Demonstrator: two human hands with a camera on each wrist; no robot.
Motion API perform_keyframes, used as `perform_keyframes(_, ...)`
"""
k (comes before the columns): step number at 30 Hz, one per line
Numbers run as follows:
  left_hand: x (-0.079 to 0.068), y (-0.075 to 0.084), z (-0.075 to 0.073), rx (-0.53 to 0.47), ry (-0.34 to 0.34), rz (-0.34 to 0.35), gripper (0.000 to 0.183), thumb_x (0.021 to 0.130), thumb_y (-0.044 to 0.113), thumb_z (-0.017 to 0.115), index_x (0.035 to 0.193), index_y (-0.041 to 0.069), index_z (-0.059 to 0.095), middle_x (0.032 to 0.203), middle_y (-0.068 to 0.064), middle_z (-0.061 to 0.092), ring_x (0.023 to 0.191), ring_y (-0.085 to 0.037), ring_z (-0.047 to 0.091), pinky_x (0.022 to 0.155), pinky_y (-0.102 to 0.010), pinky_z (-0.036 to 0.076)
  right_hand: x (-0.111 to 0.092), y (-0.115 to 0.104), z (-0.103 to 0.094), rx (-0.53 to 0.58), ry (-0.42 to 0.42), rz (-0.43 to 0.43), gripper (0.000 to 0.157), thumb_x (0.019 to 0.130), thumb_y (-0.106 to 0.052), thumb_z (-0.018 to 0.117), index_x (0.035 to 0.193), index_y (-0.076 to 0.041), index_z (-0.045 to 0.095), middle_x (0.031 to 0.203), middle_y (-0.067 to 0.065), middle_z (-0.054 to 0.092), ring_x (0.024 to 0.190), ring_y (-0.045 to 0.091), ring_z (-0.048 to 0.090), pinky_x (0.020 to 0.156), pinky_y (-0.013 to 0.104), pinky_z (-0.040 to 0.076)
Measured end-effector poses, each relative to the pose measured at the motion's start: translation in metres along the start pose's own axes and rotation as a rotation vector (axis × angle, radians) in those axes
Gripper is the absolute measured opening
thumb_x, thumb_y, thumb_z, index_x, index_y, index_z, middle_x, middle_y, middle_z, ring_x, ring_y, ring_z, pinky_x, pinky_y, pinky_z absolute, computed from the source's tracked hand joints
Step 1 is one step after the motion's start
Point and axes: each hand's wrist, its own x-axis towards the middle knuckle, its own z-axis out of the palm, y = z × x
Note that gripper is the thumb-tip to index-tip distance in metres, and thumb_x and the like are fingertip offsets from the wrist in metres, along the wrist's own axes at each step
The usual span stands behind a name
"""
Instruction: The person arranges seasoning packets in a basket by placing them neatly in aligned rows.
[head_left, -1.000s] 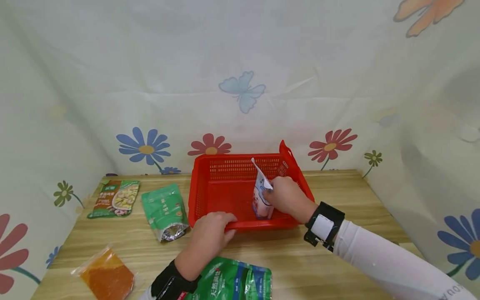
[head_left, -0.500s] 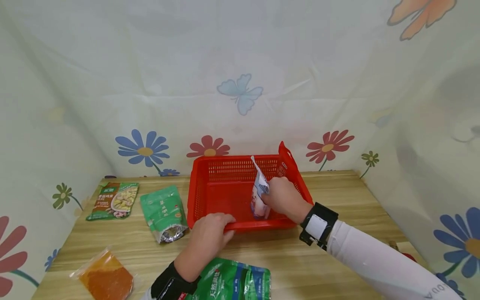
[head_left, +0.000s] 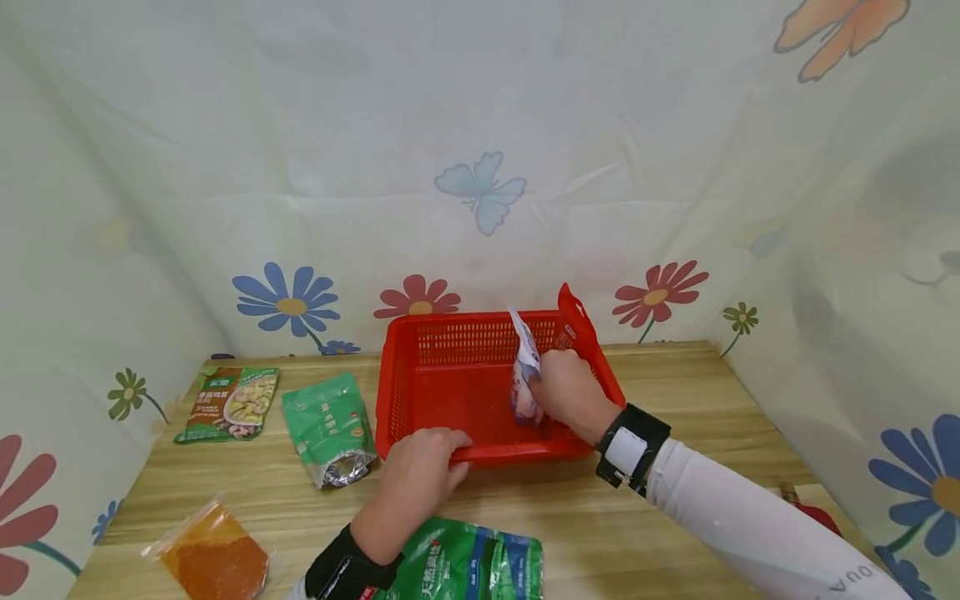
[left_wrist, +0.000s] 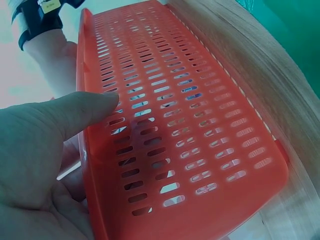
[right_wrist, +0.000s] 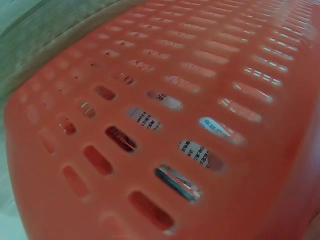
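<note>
One worktop (head_left: 637, 533) carries one slotted red basket (head_left: 510, 454), set toward the middle of its far edge. Six packets can be counted: four on the worktop, two in the basket.

At the worktop's near side lies one green packet (head_left: 453, 560) with a blue band; white characters beginning 天然 can be read, the smaller print cannot. Toward the near left corner is one clear bag (head_left: 215, 554) of orange contents. One green pouch (head_left: 328, 423) with white characters and a silvery end lies just beside the basket's left wall. In the far left corner sits one brown-and-green packet (head_left: 227, 406), with a pictured dish and lettering too small to make out surely.

Two hands are at work. The left hand (head_left: 422, 468) grips the basket's near rim near its left corner, thumb outside. The right hand (head_left: 573, 387) pinches one white pouch (head_left: 525, 385), upright inside the basket's right half. One red packet (head_left: 573, 318) stands against the right wall, its writing too small to read.
</note>
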Motion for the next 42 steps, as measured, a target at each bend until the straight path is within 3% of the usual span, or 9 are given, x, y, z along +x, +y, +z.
perform_keyframes(6,0.0,-0.001,0.0,0.008,0.007,0.0,0.027,0.084,0.023,0.085,0.109,0.017,0.078,0.101,-0.001,0.079,0.088,-0.016,0.072,0.081,-0.039,0.062,0.002,0.002,0.001,-0.037,0.039,-0.021,0.029,0.098,-0.025,0.07,0.114,-0.001,0.071,0.072,0.007,0.068,0.055,0.017,0.064,0.054,0.027,0.058)
perform_keyframes(19,-0.001,-0.002,-0.002,0.016,0.021,0.012,0.027,0.084,0.023,0.085,0.109,0.017,0.078,0.101,-0.001,0.079,0.09,-0.017,0.073,0.081,-0.039,0.062,0.002,0.005,0.003,-0.027,0.034,-0.018,0.031,0.097,-0.028,0.071,0.113,-0.002,0.071,0.069,0.005,0.067,0.055,0.017,0.064,0.052,0.023,0.053)
perform_keyframes(29,-0.001,0.0,-0.003,0.027,-0.007,-0.003,0.029,0.084,0.024,0.085,0.112,0.017,0.078,0.104,-0.002,0.079,0.091,-0.017,0.073,0.082,-0.041,0.062,-0.014,0.012,-0.005,-0.036,0.026,-0.041,0.036,0.093,-0.034,0.076,0.112,-0.004,0.07,0.079,0.006,0.069,0.061,0.018,0.062,0.053,0.022,0.05)
perform_keyframes(37,-0.001,-0.001,0.002,0.02,-0.005,0.019,0.031,0.084,0.025,0.085,0.112,0.016,0.077,0.103,-0.002,0.079,0.089,-0.016,0.072,0.081,-0.04,0.063,-0.038,0.03,-0.01,-0.066,0.105,-0.18,0.028,0.089,-0.037,0.08,0.09,-0.01,0.072,0.065,-0.001,0.063,0.057,0.015,0.055,0.056,0.023,0.048)
perform_keyframes(42,-0.002,-0.001,0.003,0.027,-0.002,0.021,0.03,0.083,0.023,0.085,0.112,0.016,0.077,0.102,-0.001,0.078,0.089,-0.016,0.071,0.08,-0.04,0.063,-0.047,0.045,-0.008,-0.027,0.128,-0.293,0.026,0.089,-0.038,0.08,0.092,-0.013,0.075,0.07,-0.003,0.066,0.064,0.013,0.056,0.061,0.025,0.052)
